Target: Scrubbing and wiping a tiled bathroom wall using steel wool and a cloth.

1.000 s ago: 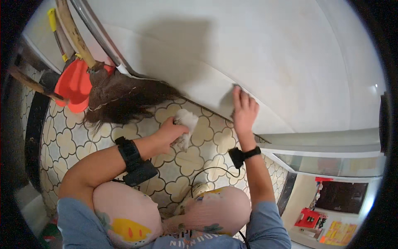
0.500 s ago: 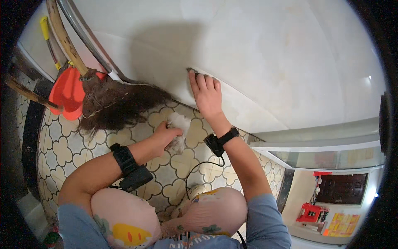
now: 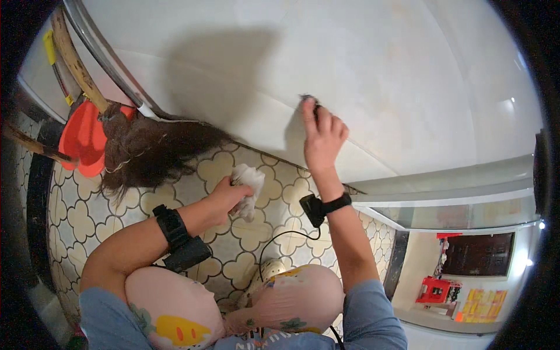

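My right hand (image 3: 325, 137) is closed on a small dark, wiry scrubber (image 3: 310, 100), pressed against the white tiled wall (image 3: 396, 87) a little above a joint line. The fingers cover most of the scrubber. Lower and to the left, my left hand (image 3: 224, 199) grips a crumpled white cloth or wad of tissue (image 3: 249, 189), held above the patterned floor (image 3: 233, 248) and apart from the wall. Which of the two it is, I cannot tell.
A dark bristle broom (image 3: 154, 146) with a wooden handle leans at the left, beside red slippers or a red dustpan-like item (image 3: 84, 140). A yellow-handled tool (image 3: 49, 46) stands behind. Right are a white-framed glass panel (image 3: 455, 219) and a red crate (image 3: 434, 290).
My right hand has slid to the right along the wall with the scrubber. The left hand stays nearly in place, still gripping the white wad. The view has shifted slightly.
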`<action>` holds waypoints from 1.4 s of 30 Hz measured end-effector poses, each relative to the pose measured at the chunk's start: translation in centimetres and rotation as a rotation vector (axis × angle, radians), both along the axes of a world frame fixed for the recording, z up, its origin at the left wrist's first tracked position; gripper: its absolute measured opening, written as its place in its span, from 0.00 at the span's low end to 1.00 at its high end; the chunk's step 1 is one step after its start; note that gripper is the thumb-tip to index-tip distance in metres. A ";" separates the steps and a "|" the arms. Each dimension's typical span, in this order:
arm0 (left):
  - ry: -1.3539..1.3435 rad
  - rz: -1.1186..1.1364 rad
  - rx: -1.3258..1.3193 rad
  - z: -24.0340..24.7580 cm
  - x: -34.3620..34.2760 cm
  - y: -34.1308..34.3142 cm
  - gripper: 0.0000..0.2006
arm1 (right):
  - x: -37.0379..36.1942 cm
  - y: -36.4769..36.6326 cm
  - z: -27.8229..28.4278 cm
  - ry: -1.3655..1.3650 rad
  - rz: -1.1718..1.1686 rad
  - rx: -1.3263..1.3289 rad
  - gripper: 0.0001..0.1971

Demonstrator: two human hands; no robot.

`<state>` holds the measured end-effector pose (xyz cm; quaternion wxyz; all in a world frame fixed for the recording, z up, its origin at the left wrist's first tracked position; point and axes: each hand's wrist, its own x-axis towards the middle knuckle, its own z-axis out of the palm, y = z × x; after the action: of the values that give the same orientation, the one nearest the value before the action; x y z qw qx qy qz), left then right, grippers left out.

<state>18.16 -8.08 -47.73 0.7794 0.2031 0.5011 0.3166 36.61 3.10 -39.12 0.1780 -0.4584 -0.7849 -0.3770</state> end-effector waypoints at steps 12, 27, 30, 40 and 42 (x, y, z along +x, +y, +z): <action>0.080 0.014 -0.084 -2.2 -1.0 0.0 0.21 | -0.2 -0.3 0.7 0.105 -0.090 0.000 0.28; 0.023 -0.004 -0.089 -1.0 -1.4 0.7 0.20 | 4.8 -0.7 0.1 0.234 -0.225 0.134 0.30; 0.022 -0.007 -0.034 1.0 -0.3 0.9 0.22 | 4.9 -2.0 -2.3 0.093 -0.180 -0.063 0.28; -0.045 0.088 0.028 0.9 -0.8 0.6 0.20 | -7.0 2.6 8.4 0.208 0.077 0.245 0.29; -0.128 0.099 0.085 0.3 -1.2 0.4 0.18 | -8.5 2.6 8.0 0.283 0.086 0.238 0.30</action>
<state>17.00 -7.63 -47.42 0.7839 0.1905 0.4457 0.3881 28.09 5.74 -31.11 0.3555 -0.4488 -0.7207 -0.3908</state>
